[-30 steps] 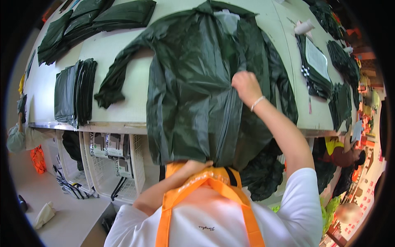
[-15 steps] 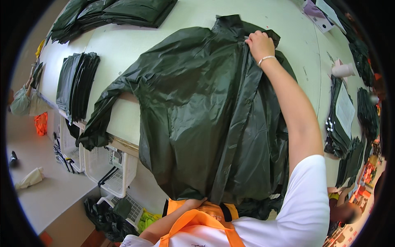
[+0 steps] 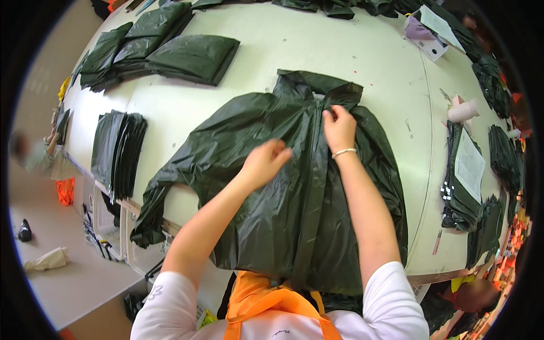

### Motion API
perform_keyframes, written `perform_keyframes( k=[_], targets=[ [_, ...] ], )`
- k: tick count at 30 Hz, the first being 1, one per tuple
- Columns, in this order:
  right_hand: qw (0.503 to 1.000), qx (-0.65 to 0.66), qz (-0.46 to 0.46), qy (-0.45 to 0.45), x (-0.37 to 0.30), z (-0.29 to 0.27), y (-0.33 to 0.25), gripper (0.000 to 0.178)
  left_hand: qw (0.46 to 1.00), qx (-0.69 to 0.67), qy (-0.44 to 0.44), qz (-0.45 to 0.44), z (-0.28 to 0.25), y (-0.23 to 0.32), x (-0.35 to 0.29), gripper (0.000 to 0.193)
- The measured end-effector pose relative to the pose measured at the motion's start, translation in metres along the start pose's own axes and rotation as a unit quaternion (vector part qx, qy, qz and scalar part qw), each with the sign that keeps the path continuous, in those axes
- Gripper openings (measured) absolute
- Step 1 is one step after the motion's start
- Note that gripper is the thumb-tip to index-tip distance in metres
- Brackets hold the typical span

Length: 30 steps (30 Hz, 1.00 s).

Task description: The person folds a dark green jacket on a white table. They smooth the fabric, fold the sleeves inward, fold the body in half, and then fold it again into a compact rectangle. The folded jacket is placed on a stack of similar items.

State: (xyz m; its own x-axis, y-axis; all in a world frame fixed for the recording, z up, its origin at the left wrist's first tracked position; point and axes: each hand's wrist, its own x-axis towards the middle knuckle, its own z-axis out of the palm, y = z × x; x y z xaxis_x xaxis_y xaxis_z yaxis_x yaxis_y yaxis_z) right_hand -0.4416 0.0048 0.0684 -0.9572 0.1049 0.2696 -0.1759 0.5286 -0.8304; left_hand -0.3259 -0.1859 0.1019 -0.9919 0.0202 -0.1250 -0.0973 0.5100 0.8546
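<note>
A dark green waterproof jacket [image 3: 266,221] lies front up, its collar [image 3: 300,85] at the far end and its hem hanging toward my orange apron [image 3: 258,292]. My right hand [image 3: 340,127], with a bracelet at the wrist, pinches the top of the front placket just below the collar. Over the chest of the jacket, left of the placket, is my left hand [image 3: 265,161]. Its fingers are loosely bent, slightly blurred, with nothing visible in them. One jacket sleeve [image 3: 156,207] spreads left over the table edge; the other side lies partly under my right forearm.
Folded dark green garments [image 3: 195,56] lie at the far left of the pale table [image 3: 391,56], with a stack [image 3: 119,150] below them. On the right are a white roll [image 3: 463,111], a paper sheet [image 3: 469,158] on garments and a box [image 3: 428,42]. Another person [image 3: 37,153] stands at the left.
My left hand has come up from the hem to above the jacket's chest. The collar and my right hand sit lower in the view, and more of the table's far side shows.
</note>
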Motion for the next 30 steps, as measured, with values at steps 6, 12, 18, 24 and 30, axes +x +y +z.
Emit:
perform_keyframes(
  k=[6, 12, 18, 24, 30],
  targets=[
    [1.0, -0.018, 0.009, -0.003, -0.004, 0.033, 0.019, 0.009, 0.954, 0.268, 0.015, -0.135, 0.041, 0.015, 0.137, 0.053],
    [0.995, -0.004, 0.094, -0.016, 0.002, 0.045, 0.009, 0.012, 0.98, 0.194, -0.006, 0.049, 0.047, -0.031, 0.176, 0.041],
    [0.981, 0.112, 0.157, -0.018, 0.007, 0.052, 0.012, 0.011, 0.955, -0.229, -0.173, -0.078, 0.033, -0.032, 0.17, 0.015],
    [0.99, 0.067, 0.097, -0.079, 0.005, 0.051, 0.017, 0.003, 0.963, -0.214, -0.15, -0.072, 0.034, -0.036, 0.17, 0.013],
    [0.979, -0.155, -0.012, -0.13, 0.003, 0.05, -0.004, 0.027, 0.992, -0.108, -0.053, 0.048, 0.045, -0.035, 0.176, 0.017]
  ],
)
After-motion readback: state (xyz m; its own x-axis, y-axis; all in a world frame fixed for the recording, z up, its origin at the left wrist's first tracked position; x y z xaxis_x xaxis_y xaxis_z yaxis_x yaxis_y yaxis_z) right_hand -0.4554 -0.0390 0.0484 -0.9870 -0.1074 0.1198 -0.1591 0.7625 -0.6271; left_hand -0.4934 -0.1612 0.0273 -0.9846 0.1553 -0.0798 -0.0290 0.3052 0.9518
